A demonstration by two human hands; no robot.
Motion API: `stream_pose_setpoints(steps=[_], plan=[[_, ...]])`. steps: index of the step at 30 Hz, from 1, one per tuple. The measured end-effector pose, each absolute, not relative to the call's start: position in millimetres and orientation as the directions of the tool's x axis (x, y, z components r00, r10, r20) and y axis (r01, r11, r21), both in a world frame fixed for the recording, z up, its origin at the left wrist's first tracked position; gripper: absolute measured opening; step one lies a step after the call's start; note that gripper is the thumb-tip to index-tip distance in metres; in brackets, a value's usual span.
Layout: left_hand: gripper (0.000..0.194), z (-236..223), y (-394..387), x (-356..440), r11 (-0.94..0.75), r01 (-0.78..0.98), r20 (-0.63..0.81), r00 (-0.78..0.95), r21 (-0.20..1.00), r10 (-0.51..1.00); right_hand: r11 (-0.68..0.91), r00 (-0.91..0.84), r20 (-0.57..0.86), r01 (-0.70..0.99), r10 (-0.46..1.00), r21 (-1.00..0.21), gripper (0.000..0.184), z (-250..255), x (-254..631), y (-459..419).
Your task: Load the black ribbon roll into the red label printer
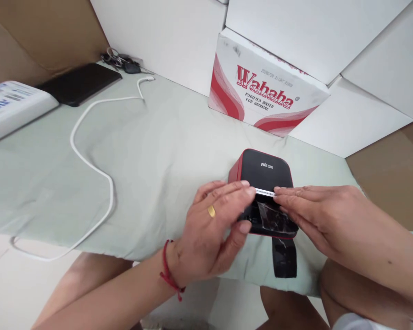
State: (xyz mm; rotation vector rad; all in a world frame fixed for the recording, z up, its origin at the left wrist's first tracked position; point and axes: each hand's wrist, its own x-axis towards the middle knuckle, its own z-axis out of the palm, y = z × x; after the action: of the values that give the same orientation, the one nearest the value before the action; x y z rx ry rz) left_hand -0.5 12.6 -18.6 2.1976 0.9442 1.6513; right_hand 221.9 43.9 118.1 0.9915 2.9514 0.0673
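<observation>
A small black-and-red device [266, 176], box-shaped with rounded corners and much like a printer, rests on the pale green cloth. A narrow white label strip [264, 192] runs across its top. My left hand [215, 224], with a ring and a red string bracelet, touches the left end of the strip with outstretched fingers, its thumb apart near the device's front. At the strip's right end lie the straight fingertips of my right hand [323, 213]. Clear glossy film [273, 217] covers part of the dark front section. A black strip [284, 257] hangs below the front edge.
A white cable [101, 172] curves across the cloth [158, 137] at left. Keys [124, 62], a dark phone-like slab [82, 82] and a white printed box [17, 107] lie farther left. A Wahaha carton [268, 87] stands behind the device, against white boxes [172, 36].
</observation>
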Motion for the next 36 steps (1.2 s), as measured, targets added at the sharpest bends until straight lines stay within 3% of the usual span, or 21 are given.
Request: stream_pose_setpoints(steps=[2, 5, 9, 12, 17, 19, 22, 26, 31, 36], plan=[[0.05, -19.8, 16.7, -3.2, -0.702, 0.327, 0.701, 0.144, 0.632, 0.698, 0.805, -0.805, -0.008, 0.593, 0.593, 0.012, 0.03, 119.8, 223.0, 47.2], [0.054, -18.1, 20.5, -5.4, -0.693, 0.309, 0.675, 0.18, 0.651, 0.715, 0.8, -0.8, -0.029, 0.6, 0.6, 0.009, 0.032, 120.8, 224.4, 50.8], [0.045, -10.4, 22.7, -5.7, -0.655, 0.278, 0.63, 0.185, 0.702, 0.754, 0.759, -0.754, -0.124, 0.651, 0.645, -0.009, 0.031, 119.6, 223.7, 51.1], [0.04, -7.9, 25.9, -5.2, -0.598, 0.211, 0.571, 0.178, 0.773, 0.801, 0.714, -0.711, -0.11, 0.7, 0.695, -0.009, 0.03, 118.5, 223.7, 48.7], [0.042, -17.1, 34.9, -4.6, -0.323, -0.21, 0.36, 0.168, 0.923, 0.918, 0.709, -0.711, -0.088, 0.703, 0.698, -0.053, 0.04, 121.3, 229.9, 39.0], [0.048, -20.8, 37.6, -3.6, -0.217, -0.354, 0.291, 0.169, 0.91, 0.942, 0.737, -0.741, -0.108, 0.671, 0.662, -0.085, 0.054, 123.3, 234.4, 31.2], [0.057, -21.2, 39.5, -1.0, -0.129, -0.437, 0.217, 0.158, 0.89, 0.963, 0.79, -0.789, -0.159, 0.609, 0.594, -0.073, 0.071, 122.5, 242.8, 18.1], [0.064, -16.8, 40.6, 2.2, -0.012, -0.503, 0.1, 0.148, 0.864, 0.984, 0.886, -0.863, -0.244, 0.462, 0.442, -0.032, 0.078, 116.5, 252.7, 8.8], [0.081, -16.8, 43.7, 2.1, 0.019, -0.534, 0.109, 0.207, 0.845, 0.972, 0.858, -0.842, -0.213, 0.512, 0.495, -0.032, 0.068, 120.6, 243.3, 4.4], [0.081, -17.6, 45.4, 2.2, 0.052, -0.57, 0.102, 0.235, 0.82, 0.967, 0.851, -0.848, -0.18, 0.518, 0.498, -0.084, 0.049, 127.6, 227.8, 4.3]])
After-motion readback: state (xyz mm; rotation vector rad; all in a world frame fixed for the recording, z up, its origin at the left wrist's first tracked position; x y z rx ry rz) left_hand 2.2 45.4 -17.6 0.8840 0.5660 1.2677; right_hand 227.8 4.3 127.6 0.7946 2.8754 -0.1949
